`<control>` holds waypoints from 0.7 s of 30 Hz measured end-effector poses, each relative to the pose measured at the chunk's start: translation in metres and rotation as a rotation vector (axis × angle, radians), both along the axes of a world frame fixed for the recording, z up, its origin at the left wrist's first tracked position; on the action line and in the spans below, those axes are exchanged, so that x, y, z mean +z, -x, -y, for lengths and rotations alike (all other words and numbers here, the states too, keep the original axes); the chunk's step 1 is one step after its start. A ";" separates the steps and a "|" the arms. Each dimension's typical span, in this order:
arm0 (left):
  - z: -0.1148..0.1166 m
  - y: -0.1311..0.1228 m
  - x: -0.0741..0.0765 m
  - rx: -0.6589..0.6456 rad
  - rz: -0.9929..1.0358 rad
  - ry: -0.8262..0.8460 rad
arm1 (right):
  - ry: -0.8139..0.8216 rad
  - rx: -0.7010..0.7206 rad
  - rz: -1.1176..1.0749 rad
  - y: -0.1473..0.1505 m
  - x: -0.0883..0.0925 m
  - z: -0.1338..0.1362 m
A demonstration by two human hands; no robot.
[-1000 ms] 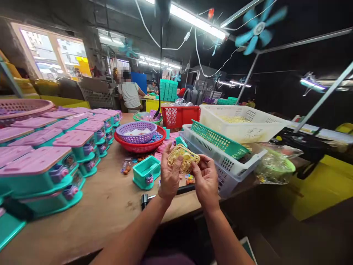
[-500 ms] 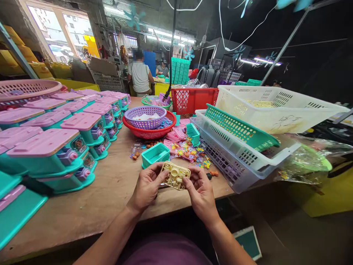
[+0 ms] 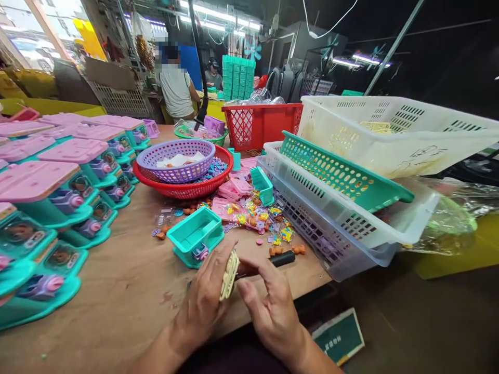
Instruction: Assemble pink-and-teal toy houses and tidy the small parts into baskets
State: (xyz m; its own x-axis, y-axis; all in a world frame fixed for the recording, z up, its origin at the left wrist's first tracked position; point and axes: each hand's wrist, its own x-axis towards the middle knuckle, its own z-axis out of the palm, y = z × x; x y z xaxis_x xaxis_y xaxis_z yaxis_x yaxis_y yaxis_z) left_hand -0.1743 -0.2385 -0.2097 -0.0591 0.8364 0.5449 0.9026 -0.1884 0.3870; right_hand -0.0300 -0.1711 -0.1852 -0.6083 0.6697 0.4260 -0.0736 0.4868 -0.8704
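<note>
My left hand [image 3: 205,301] grips a cream plastic toy part [image 3: 229,274], which stands on edge between my two hands near the table's front edge. My right hand [image 3: 268,309] rests against its other side, fingers curled toward it. Just beyond my hands sits an open teal toy box [image 3: 195,237] with a purple knob. A black tool handle [image 3: 280,258] lies on the wooden table [image 3: 128,291] behind my right fingers. Small coloured toy pieces [image 3: 259,218] are scattered further back.
Stacks of teal-and-pink toy boxes [image 3: 58,192] fill the left. A purple basket [image 3: 175,158] sits inside a red one [image 3: 187,189]. Teal, white and clear baskets [image 3: 351,192] are stacked at right, a red crate [image 3: 259,124] behind. A person [image 3: 175,88] stands far back.
My hands have come down toward the table's front edge. The cream part, held flat and face-up before, is now turned on edge between my hands. My view has tilted down.
</note>
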 end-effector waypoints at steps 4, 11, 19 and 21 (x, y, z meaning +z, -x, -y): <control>-0.003 0.003 0.006 -0.066 0.071 -0.042 | -0.224 -0.151 0.053 0.001 0.002 -0.047; -0.004 0.001 0.006 -0.020 -0.106 0.054 | -0.515 -0.332 0.638 0.055 -0.015 -0.130; -0.007 0.007 0.008 0.063 -0.267 0.100 | -0.220 -0.137 0.308 0.042 -0.007 -0.123; -0.007 0.007 0.008 0.064 -0.306 0.070 | -0.023 -0.065 0.216 0.029 -0.004 -0.111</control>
